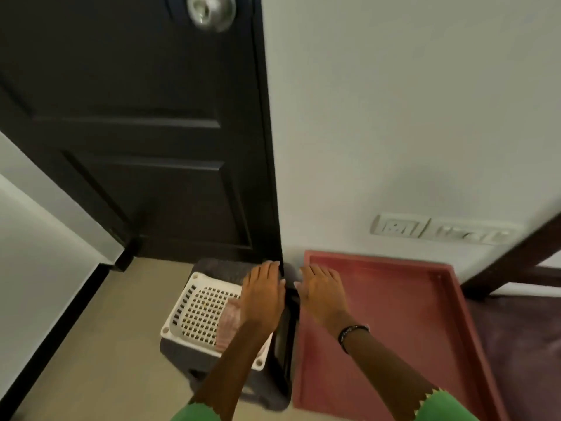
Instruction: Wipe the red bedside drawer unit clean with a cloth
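Observation:
The red bedside drawer unit [391, 323] stands against the white wall at lower right; I look down on its rimmed top. My right hand [323, 294] hovers over its left edge, fingers fairly straight and holding nothing. My left hand [264, 294] reaches out over the grey basket [194, 357], also holding nothing, fingers relaxed. A pinkish cloth [229, 323] lies on the basket's white perforated lid [200, 314], partly hidden under my left forearm.
A black door [136, 132] with a metal knob [211, 10] fills the upper left. A wall socket strip [440, 230] sits above the unit. A dark wooden bed frame [516, 256] and purple bedding [522, 344] lie to the right. Beige floor lies at lower left.

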Available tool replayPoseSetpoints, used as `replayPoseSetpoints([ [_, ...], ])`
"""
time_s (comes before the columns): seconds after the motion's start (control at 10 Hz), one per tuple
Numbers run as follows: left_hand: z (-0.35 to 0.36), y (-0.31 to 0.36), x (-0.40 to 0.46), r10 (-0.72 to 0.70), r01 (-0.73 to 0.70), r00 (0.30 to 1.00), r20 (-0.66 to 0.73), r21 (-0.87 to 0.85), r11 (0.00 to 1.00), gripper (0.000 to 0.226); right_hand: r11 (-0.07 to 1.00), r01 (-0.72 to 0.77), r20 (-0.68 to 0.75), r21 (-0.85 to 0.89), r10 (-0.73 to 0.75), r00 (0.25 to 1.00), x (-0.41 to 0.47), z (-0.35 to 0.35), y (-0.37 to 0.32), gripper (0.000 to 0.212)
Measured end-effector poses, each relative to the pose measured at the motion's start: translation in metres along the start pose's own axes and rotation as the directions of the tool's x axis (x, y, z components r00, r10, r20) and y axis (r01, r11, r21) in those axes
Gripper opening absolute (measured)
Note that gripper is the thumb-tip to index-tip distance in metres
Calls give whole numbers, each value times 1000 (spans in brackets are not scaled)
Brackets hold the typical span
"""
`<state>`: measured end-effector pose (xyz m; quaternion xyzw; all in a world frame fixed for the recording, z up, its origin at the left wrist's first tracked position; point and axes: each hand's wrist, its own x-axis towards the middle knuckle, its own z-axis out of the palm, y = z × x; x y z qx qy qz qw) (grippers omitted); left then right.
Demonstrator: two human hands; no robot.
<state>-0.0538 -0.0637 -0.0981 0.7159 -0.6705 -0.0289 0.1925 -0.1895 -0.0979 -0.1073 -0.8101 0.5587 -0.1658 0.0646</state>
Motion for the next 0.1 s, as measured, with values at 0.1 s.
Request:
replayPoseSetpoints([
  [0.1,-39,54,22,126,-135,978,-165,-39,990,32,1000,-6,-223,-4,5,975,5,-62,13,43],
])
